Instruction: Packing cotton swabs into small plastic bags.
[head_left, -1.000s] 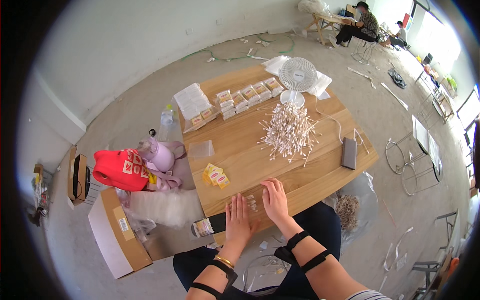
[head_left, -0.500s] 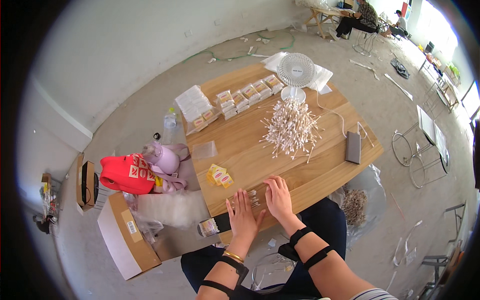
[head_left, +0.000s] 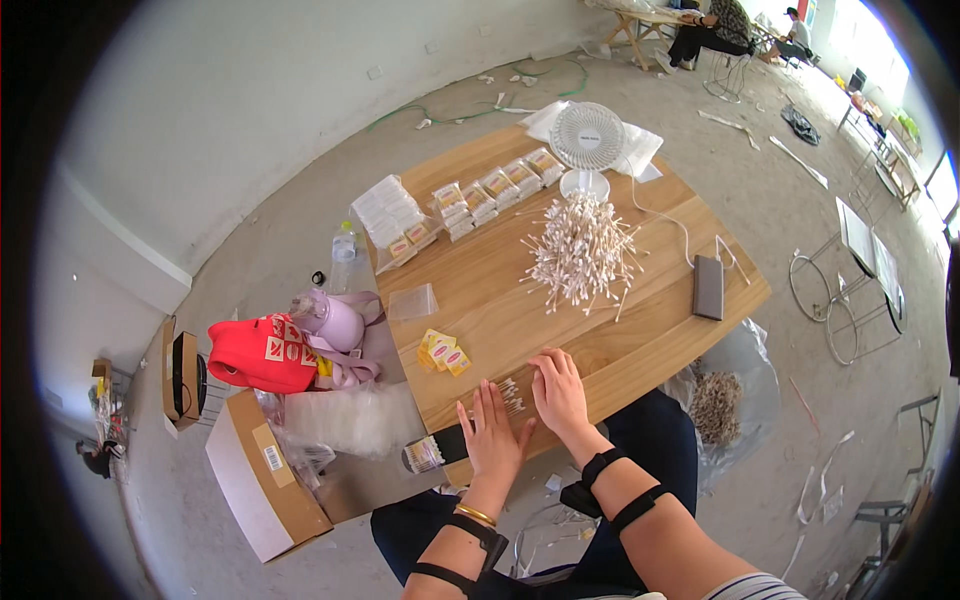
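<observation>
A small row of cotton swabs (head_left: 512, 396) lies on the wooden table (head_left: 480, 325) near its front edge, between my hands. My left hand (head_left: 493, 437) rests flat at the left side of the row, fingers stretched out and thumb apart. At the row's right, my right hand (head_left: 560, 392) is loosely bent with its fingertips down by the tabletop; nothing shows in it. Left of my left hand, a packed bundle of swabs (head_left: 424, 455) sits on a black strip at the table's edge. Yellow cards (head_left: 442, 352) lie beyond my left hand, and a large loose swab pile (head_left: 583, 255) stands farther back.
Wrapped swab packs (head_left: 497, 190), a white fan (head_left: 587, 140) and a grey power bank (head_left: 708, 288) stand on the table. A clear sleeve (head_left: 412, 301) lies at left. An open carton (head_left: 262, 470) and red bag (head_left: 262, 352) are beside it. Two people sit far off.
The whole view has shifted slightly. Both hands keep nearly the same places beside the row of swabs, and nothing has been picked up or let go.
</observation>
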